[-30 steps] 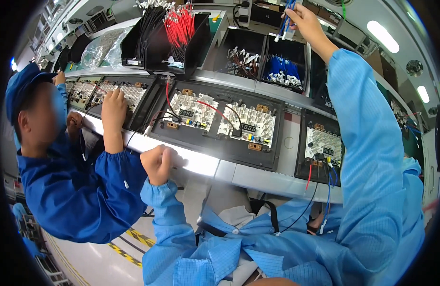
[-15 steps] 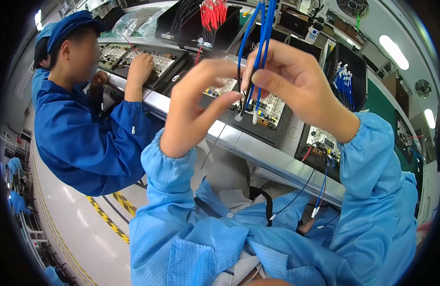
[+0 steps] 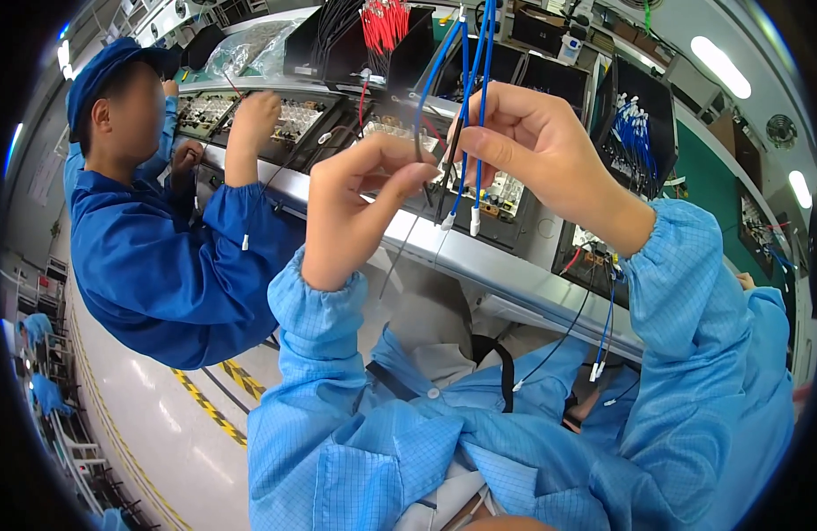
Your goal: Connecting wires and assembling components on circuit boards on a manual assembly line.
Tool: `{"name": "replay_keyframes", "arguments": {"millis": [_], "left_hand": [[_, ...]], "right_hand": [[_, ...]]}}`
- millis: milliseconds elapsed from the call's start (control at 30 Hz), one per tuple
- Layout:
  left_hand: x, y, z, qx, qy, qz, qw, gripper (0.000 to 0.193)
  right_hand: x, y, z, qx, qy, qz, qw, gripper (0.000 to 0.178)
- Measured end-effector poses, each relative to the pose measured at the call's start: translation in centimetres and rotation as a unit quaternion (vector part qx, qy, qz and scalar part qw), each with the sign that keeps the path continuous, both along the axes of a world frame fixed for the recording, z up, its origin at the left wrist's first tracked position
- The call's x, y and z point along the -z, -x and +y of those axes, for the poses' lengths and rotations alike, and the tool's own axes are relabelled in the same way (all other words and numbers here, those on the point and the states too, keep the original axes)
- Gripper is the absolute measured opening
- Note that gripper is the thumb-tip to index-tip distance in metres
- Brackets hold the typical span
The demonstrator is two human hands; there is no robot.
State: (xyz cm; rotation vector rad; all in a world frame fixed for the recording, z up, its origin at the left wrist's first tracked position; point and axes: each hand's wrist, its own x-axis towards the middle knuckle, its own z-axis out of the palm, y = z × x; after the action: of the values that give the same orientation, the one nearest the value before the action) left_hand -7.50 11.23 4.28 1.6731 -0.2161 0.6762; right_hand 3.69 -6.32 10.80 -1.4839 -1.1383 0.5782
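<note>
In front of me my right hand (image 3: 546,159) pinches several long blue wires (image 3: 472,84) between thumb and fingers. White terminal ends (image 3: 475,221) dangle below that grip, with dark wire ends beside them. My left hand (image 3: 360,195) is closed, thumb against fingertip, on one wire that looks blue above and black lower down, a little left of the bundle. Beneath both hands lies a circuit board (image 3: 501,199) in a black tray, partly covered by the hands and wires.
A second board (image 3: 585,239) at the right has black and blue wires hanging over the metal bench edge (image 3: 426,248). Behind stand black bins with red wires (image 3: 386,31) and blue wires (image 3: 634,133). On the left, a co-worker in blue (image 3: 161,239) reaches over more boards (image 3: 298,124).
My left thumb and fingers have come together on a wire and drawn it left, away from the bundle. My right hand keeps its pinch. The co-worker's raised hand has shifted slightly.
</note>
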Motion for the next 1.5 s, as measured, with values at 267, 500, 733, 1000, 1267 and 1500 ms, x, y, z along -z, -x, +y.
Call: {"name": "replay_keyframes", "arguments": {"millis": [267, 500, 733, 1000, 1267, 1500], "left_hand": [[0.4, 0.6, -0.4, 0.025, 0.049, 0.01, 0.998, 0.011], [1.1, 1.3, 1.1, -0.048, 0.102, -0.078, 0.991, 0.006], [2.7, 1.3, 3.5, -0.104, 0.043, -0.16, 0.981, 0.004], [5.4, -0.8, 3.6, -0.278, -0.098, -0.044, 0.955, 0.009], [5.3, -2.2, 3.2, -0.265, -0.111, 0.058, 0.956, 0.007], [8.5, -5.4, 4.8, -0.262, -0.117, 0.09, 0.954, 0.007]], "right_hand": [[1.0, 0.2, -0.2, 0.009, -0.02, 0.028, 0.999, 0.024], [1.1, 1.2, -0.7, 0.05, -0.029, 0.021, 0.998, 0.035], [0.1, 0.6, -0.6, 0.1, -0.076, 0.038, 0.991, 0.034], [-3.1, 0.3, -2.3, 0.195, -0.066, 0.178, 0.962, 0.008], [-0.1, -6.0, -2.4, -0.13, -0.182, 0.16, 0.962, 0.009], [-1.0, -2.7, -3.9, 0.272, 0.0, 0.188, 0.944, 0.01]]}}
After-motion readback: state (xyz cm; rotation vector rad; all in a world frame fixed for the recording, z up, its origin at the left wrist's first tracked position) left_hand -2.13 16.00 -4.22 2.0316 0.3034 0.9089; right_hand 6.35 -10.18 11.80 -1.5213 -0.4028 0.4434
